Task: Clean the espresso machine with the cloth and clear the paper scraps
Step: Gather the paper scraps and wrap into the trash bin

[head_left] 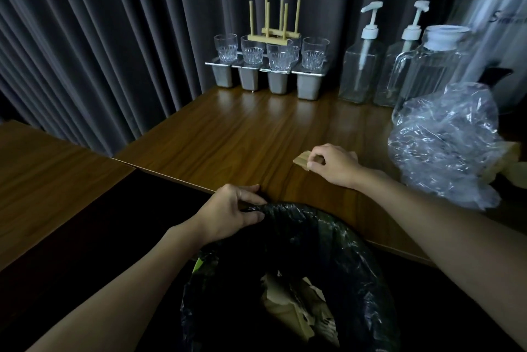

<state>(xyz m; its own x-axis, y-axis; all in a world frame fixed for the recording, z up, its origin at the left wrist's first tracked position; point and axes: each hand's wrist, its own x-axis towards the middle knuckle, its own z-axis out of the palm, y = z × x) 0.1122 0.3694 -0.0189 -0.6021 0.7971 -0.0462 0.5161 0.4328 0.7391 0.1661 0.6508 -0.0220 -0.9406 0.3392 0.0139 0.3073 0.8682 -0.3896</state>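
Pinching the light, flimsy paper scrap (301,160) by its edge in my right hand (334,165), I grip the bin bag (319,240) with my left hand (231,212).

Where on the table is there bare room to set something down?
Bare wood spans the middle of the table, bordered by the metal containers behind, the right hand on its paper scrap in front and the crumpled plastic bag rightward. Crowded: the back right, with pump bottles and jug.
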